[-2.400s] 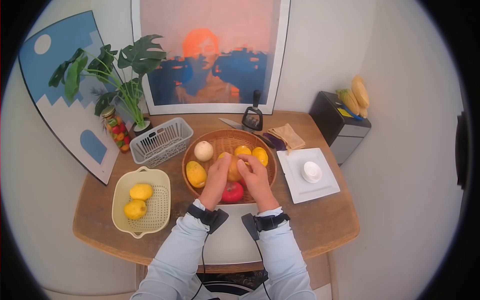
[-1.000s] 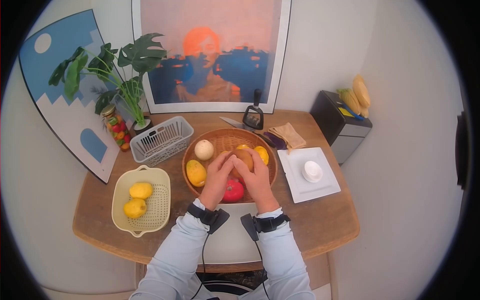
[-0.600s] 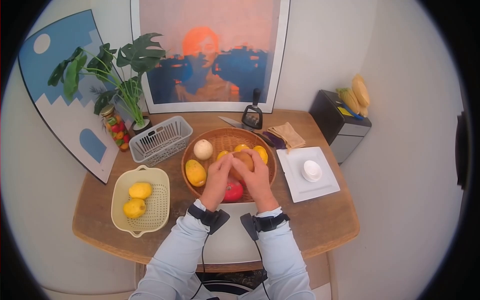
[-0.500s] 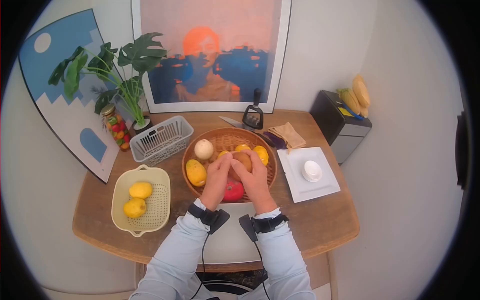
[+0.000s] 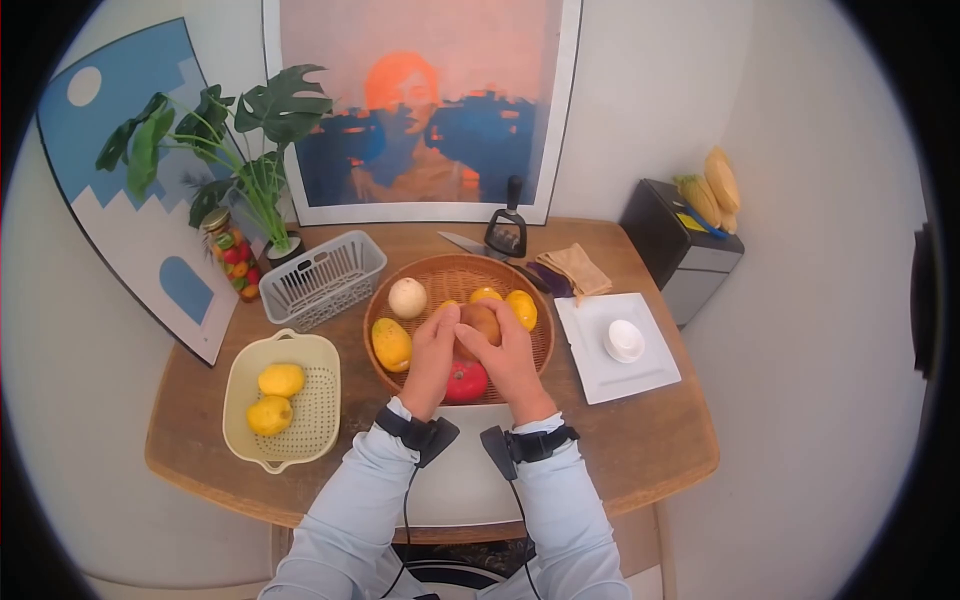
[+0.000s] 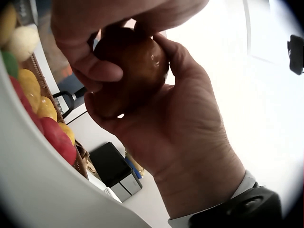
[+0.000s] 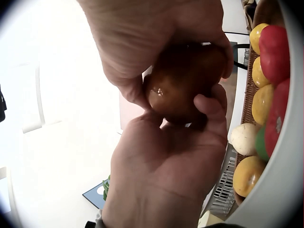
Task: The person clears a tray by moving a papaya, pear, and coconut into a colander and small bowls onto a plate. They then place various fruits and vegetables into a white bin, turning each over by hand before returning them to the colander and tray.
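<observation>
Both hands hold a brown, rounded fruit or vegetable (image 5: 481, 323) above the front part of a round wicker basket (image 5: 456, 268). The left hand (image 5: 432, 357) curls round it from the left, and the right hand (image 5: 509, 364) grips it from the right. In the left wrist view the glossy brown item (image 6: 137, 71) lies between the fingers of both hands; the right wrist view shows it too (image 7: 183, 83). Below the hands in the basket is a red item (image 5: 466, 382). Yellow fruits (image 5: 521, 309) and a pale round one (image 5: 407, 298) lie around them.
Left of the basket, a cream colander (image 5: 329, 425) holds two yellow fruits. Behind stand a grey basket (image 5: 322, 283), a jar (image 5: 232, 258) and a plant. A knife (image 5: 461, 243) and a peeler-like tool (image 5: 506, 233) lie at the back; a white plate (image 5: 640, 381) bears a small bowl (image 5: 624, 341).
The brown item has turned a little between the hands and shifted slightly left since a second ago. Fingers and thumbs have changed position slightly around it; the other objects stay in place.
</observation>
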`<action>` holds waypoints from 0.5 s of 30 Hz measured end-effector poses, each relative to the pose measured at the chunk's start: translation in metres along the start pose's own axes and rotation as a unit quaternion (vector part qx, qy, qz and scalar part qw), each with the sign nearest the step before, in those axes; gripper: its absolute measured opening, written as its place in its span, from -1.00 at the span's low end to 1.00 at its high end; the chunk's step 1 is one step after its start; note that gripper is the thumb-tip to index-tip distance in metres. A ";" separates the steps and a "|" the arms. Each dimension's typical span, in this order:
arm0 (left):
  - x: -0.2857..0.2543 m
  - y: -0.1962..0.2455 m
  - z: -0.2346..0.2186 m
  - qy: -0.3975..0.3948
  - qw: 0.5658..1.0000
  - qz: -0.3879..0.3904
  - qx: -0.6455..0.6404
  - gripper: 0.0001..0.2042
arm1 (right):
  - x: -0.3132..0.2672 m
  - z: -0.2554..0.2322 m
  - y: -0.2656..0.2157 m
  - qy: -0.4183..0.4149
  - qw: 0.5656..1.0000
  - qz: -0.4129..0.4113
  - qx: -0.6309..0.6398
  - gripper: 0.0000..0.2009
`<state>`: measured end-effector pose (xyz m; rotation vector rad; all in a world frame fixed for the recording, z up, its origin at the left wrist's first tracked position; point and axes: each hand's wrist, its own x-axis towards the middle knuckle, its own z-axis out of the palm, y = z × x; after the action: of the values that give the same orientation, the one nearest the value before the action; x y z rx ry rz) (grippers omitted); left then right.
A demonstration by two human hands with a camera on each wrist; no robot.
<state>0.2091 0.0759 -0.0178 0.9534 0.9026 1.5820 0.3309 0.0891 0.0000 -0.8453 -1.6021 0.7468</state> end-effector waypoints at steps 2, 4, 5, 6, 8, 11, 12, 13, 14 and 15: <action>-0.001 0.003 -0.002 -0.010 1.000 -0.016 0.010 -0.61 | -0.002 0.003 -0.008 0.022 0.999 0.045 -0.005 -0.55; -0.006 0.011 -0.002 -0.045 0.996 -0.059 0.050 -0.59 | -0.002 0.002 -0.008 0.040 0.997 0.061 0.003 -0.58; -0.010 0.016 0.002 -0.058 0.995 -0.044 0.068 -0.58 | -0.001 -0.003 -0.002 0.046 0.997 0.054 0.014 -0.58; -0.015 0.022 0.009 -0.070 0.993 -0.029 0.085 -0.58 | 0.000 -0.005 0.002 0.053 0.997 0.046 0.024 -0.57; -0.018 0.027 0.016 -0.084 0.991 -0.014 0.101 -0.57 | 0.001 -0.005 0.005 0.086 0.992 0.085 0.043 -0.53; -0.019 0.029 0.018 -0.092 0.992 -0.034 0.075 -0.56 | 0.001 -0.002 0.011 0.115 0.989 0.085 0.049 -0.49; -0.017 0.031 0.017 -0.097 0.992 -0.052 0.054 -0.56 | 0.001 -0.001 0.013 0.120 0.989 0.075 0.048 -0.49; -0.016 0.033 0.015 -0.102 0.992 -0.070 0.033 -0.56 | 0.001 -0.001 0.012 0.117 0.989 0.073 0.043 -0.49; -0.015 0.031 0.011 -0.101 0.991 -0.087 0.000 -0.56 | 0.001 -0.002 0.010 0.114 0.990 0.070 0.039 -0.50; -0.011 0.027 0.006 -0.100 0.989 -0.103 -0.033 -0.56 | 0.001 -0.002 0.008 0.110 0.991 0.068 0.033 -0.51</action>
<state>0.2059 0.0603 0.0070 0.9223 0.7788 1.3077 0.3342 0.0943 -0.0055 -0.9604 -1.3268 0.7700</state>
